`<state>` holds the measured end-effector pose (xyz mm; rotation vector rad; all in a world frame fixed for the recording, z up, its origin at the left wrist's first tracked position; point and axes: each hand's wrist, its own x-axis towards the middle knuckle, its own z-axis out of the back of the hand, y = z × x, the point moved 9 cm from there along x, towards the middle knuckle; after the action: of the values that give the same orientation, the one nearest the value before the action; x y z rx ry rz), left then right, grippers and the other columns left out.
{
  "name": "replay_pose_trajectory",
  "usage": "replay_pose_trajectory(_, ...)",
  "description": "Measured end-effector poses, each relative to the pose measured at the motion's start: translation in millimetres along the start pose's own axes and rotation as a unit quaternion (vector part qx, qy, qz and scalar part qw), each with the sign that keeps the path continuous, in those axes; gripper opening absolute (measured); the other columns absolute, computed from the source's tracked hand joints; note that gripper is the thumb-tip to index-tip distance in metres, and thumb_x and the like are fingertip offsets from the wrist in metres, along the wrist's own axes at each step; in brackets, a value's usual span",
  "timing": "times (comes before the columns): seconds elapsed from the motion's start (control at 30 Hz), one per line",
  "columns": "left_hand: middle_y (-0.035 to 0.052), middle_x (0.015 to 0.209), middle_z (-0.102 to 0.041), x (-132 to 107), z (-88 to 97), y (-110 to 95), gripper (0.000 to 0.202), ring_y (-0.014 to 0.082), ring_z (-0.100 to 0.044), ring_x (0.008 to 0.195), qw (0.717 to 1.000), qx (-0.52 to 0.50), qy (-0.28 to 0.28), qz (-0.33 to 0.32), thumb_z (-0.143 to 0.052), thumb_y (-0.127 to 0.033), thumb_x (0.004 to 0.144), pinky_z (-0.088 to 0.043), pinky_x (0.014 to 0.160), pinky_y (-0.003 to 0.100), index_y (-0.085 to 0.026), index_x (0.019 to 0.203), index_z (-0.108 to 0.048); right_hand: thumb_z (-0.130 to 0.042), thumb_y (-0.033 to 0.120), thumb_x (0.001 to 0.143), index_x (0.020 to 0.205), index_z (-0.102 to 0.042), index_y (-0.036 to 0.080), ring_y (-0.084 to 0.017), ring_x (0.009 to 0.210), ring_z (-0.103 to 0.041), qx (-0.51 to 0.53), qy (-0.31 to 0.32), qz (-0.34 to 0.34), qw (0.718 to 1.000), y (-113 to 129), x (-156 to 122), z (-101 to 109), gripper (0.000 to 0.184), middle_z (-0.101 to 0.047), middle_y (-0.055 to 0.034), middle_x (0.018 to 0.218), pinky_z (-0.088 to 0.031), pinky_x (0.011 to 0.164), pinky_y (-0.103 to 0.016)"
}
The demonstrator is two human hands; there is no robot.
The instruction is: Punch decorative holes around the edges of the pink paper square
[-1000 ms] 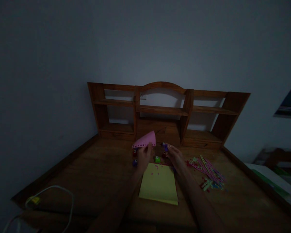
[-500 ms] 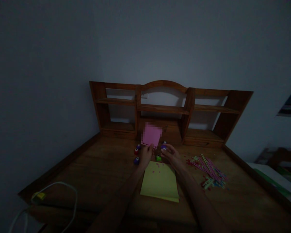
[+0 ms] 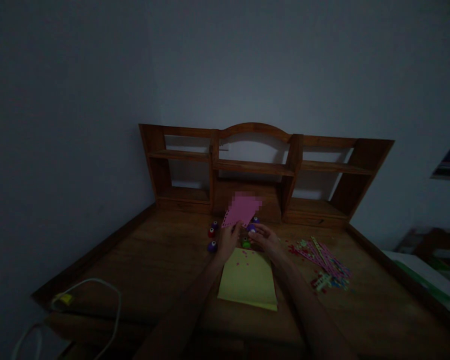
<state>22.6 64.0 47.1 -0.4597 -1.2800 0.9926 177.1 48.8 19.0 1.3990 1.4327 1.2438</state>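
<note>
The yellow sheet (image 3: 248,280) lying flat on the wooden desk (image 3: 153,260) is taken as the reference.

The pink paper (image 3: 242,211) is held raised off the desk, just beyond the far edge of the yellow sheet. Its lower edge is pinched between thumb and fingers of the left hand (image 3: 228,241), which is closed firmly on it. The face of the paper is blurred, so no detail can be read.

The right hand (image 3: 266,239) is positioned over the far right corner of the yellow sheet. Its fingertips are closed around a purple punch (image 3: 252,228), which is held just beside the lower edge of the pink paper; contact between the two cannot be confirmed.

A green punch (image 3: 246,244) is located at the far edge of the yellow sheet, between the two hands. A red punch (image 3: 211,232) and a second purple punch (image 3: 212,246) are placed beyond the sheet's far left corner. Small pink dots (image 3: 243,257) are scattered on the sheet's far end. A pile of coloured paper strips (image 3: 324,262) is found to the right of the sheet, well apart.
</note>
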Motion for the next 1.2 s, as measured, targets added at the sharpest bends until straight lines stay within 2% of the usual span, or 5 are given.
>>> replay_pose_trajectory(0.2,0.0092,0.094,-0.071,-1.5,0.3,-13.2,0.036,0.0200,-0.062,0.088,0.999,-0.024,0.013,-0.027,-0.045,-0.039,0.095,-0.045,0.081,0.029,-0.015,0.095,-0.070,-0.087,0.037,0.055,0.102,-0.069,0.023,-0.017,0.070,-0.066,0.004,-0.002,0.020,1.000,-1.7,4.7,2.3,0.052,-0.072,-0.0043,0.093,-0.053,0.065,-0.029)
replay_pose_trajectory(0.47,0.0094,0.108,-0.071,-3.8,-4.2,-12.0,0.034,0.0221,-0.063,0.101,0.998,-0.026,0.038,-0.037,-0.046,-0.039,0.095,-0.044,0.089,0.031,-0.017,0.105,-0.070,-0.089,0.039,0.053,0.102,-0.069,0.023,-0.013,0.057,-0.060,0.010,-0.035,0.007,0.999,-7.4,7.7,12.1,0.055,-0.071,-0.0025,0.084,-0.050,0.058,-0.029)
replay_pose_trajectory(0.73,0.0065,0.085,-0.073,-2.4,-11.7,-12.3,0.035,0.0195,-0.064,0.080,0.993,-0.056,0.091,-0.043,-0.050,-0.041,0.092,-0.046,0.073,0.027,-0.014,0.083,-0.071,-0.080,0.047,0.066,0.079,-0.070,0.017,-0.010,0.048,-0.049,-0.003,0.021,0.008,1.000,-11.6,13.0,6.2,0.034,-0.061,0.0003,0.059,-0.038,0.050,-0.024)
replay_pose_trajectory(0.87,0.0049,0.076,-0.070,-2.8,-13.1,-10.9,0.040,0.0178,-0.061,0.072,0.993,-0.055,0.100,-0.028,-0.050,-0.044,0.091,-0.045,0.069,0.026,-0.014,0.070,-0.067,-0.080,0.045,0.067,0.078,-0.070,0.017,-0.010,0.049,-0.048,0.012,0.036,-0.002,0.999,-15.4,11.6,3.9,0.032,-0.059,0.0011,0.058,-0.036,0.050,-0.024)
replay_pose_trajectory(1.2,0.0063,0.080,-0.072,-3.4,-13.8,-14.6,0.036,0.0187,-0.062,0.074,0.992,-0.040,0.120,-0.013,-0.054,-0.042,0.088,-0.047,0.069,0.025,-0.013,0.074,-0.069,-0.078,0.042,0.072,0.081,-0.069,0.017,-0.009,0.047,-0.042,0.019,0.063,-0.006,0.998,-19.4,12.6,1.1,0.028,-0.056,0.0020,0.057,-0.030,0.048,-0.023)
